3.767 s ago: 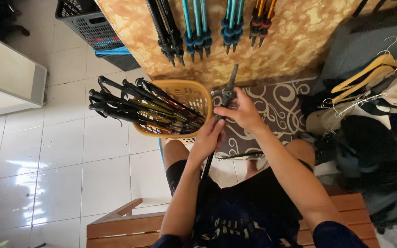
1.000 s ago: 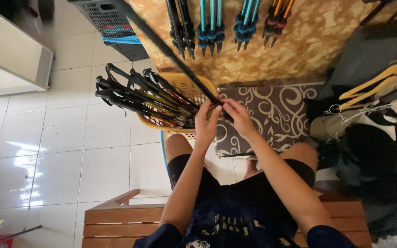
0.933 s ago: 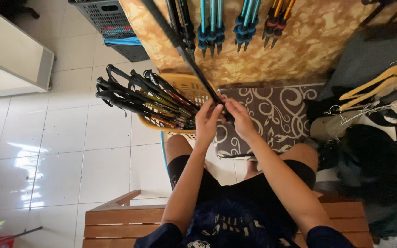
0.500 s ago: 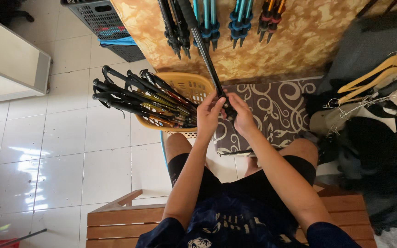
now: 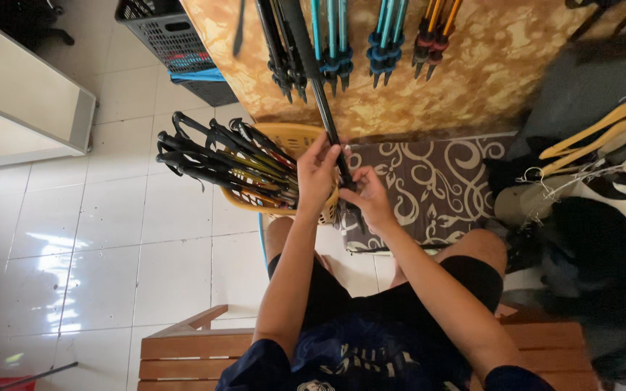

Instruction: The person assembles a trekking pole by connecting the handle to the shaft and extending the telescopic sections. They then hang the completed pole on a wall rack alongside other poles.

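A long black trekking pole (image 5: 313, 72) runs from my hands up and away across the gold-patterned wall panel. My left hand (image 5: 316, 176) grips its shaft from the left, fingers wrapped around it. Just below, my right hand (image 5: 369, 197) closes on the pole's lower section. Directly left of my hands a yellow woven basket (image 5: 300, 137) holds a bundle of several black poles (image 5: 222, 161) whose handles stick out to the left.
Black, teal and orange poles (image 5: 335, 43) hang along the wall panel (image 5: 487, 65). A patterned mat (image 5: 436, 181) lies under my hands. A dark plastic crate (image 5: 172, 32) stands at top left, clothes and wooden hangers (image 5: 595, 137) at right, a wooden bench (image 5: 182, 351) beneath me.
The black pole has swung from leaning far left to nearly upright and now reaches further up the panel. Both hands have stayed closed on its lower part.
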